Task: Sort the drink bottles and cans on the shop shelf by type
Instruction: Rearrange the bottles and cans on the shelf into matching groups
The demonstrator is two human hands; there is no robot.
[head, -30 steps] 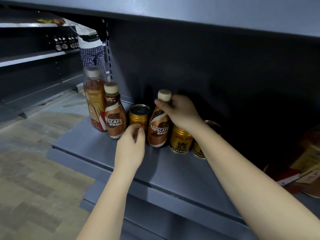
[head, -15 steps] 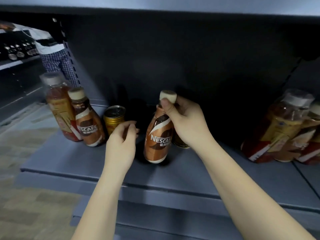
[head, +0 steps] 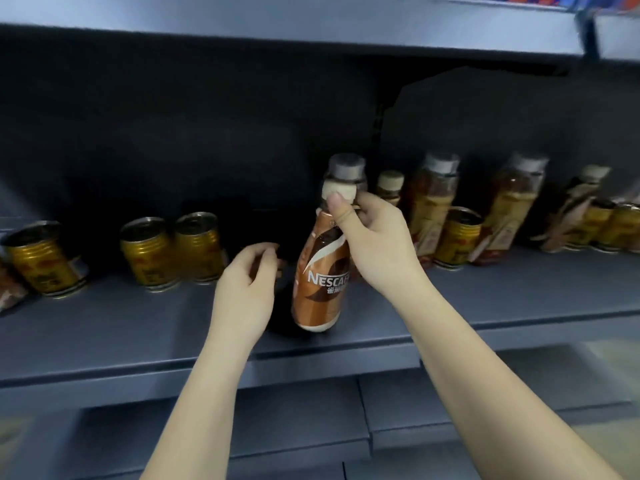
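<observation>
**My hands at a shop shelf, one lifting a coffee bottle**

I take the Nescafé bottle (head: 320, 271) near the middle of the grey shelf (head: 104, 327) as my landmark, and go from left to right.

Far left of the bottle, a gold can (head: 43, 259) stands upright on the shelf. Closer to the bottle, two more gold cans (head: 173, 251) stand side by side, touching or nearly so.

Just left of the bottle is my left hand (head: 247, 292). Its fingers are loosely curled and it holds nothing; it sits beside the bottle without clearly touching it.

The brown and white bottle itself is tilted, its cream cap leaning to the right, and its base looks raised just off the shelf near the front edge, though blur makes that hard to be sure of.

My right hand (head: 375, 240) grips the bottle at the neck and cap, thumb across the front, fingers wrapped behind.

Behind the bottle stands a taller bottle with a grey cap (head: 346, 168). Right of my landmark, a row of amber tea bottles (head: 433, 202) lines the back of the shelf, with another gold can (head: 457, 237) in front of them. Farther right are more bottles and cans, too blurred to tell apart.
</observation>
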